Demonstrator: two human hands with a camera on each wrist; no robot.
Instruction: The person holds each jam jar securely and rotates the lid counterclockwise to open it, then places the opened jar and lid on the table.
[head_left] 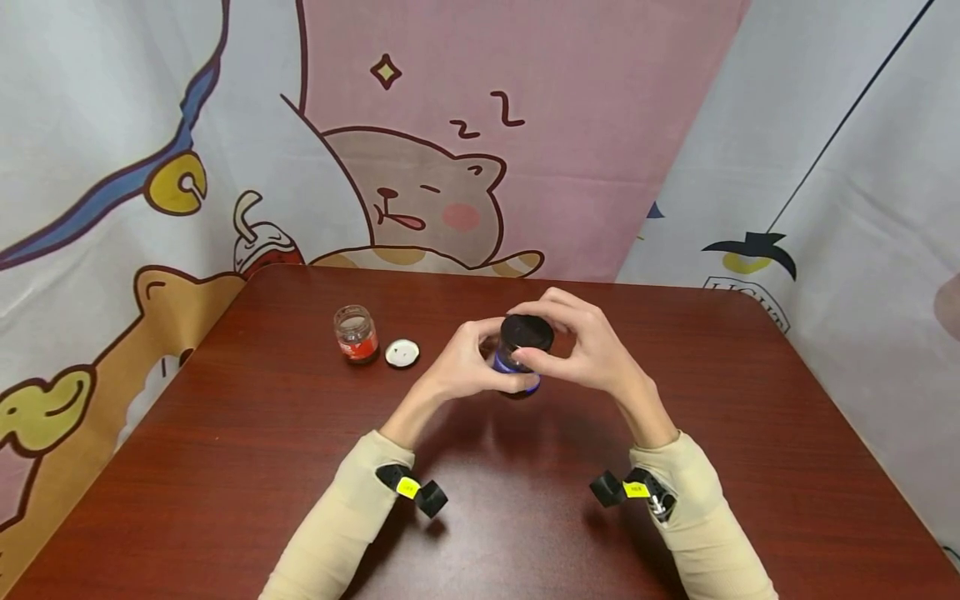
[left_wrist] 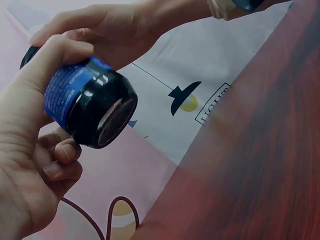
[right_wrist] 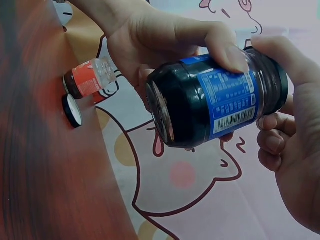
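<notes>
My left hand (head_left: 472, 362) grips a glass jar (right_wrist: 187, 107) with dark contents and a blue label around its body. The thumb lies across the label, as the right wrist view shows. At the top, my right hand (head_left: 588, 342) holds the jar's black lid (head_left: 527, 332) between thumb and fingers. The lid sits on the jar's mouth. In the left wrist view the jar's base (left_wrist: 117, 120) faces the camera, above the table. Parts of the label are hidden behind the fingers.
To the left on the dark red wooden table (head_left: 225, 467) stands an uncapped glass jar (head_left: 357, 337) with a red label. A lid (head_left: 402, 353) lies beside it, white inside up. Behind the table hangs a cartoon-printed cloth (head_left: 570, 150). Each forearm wears a small camera.
</notes>
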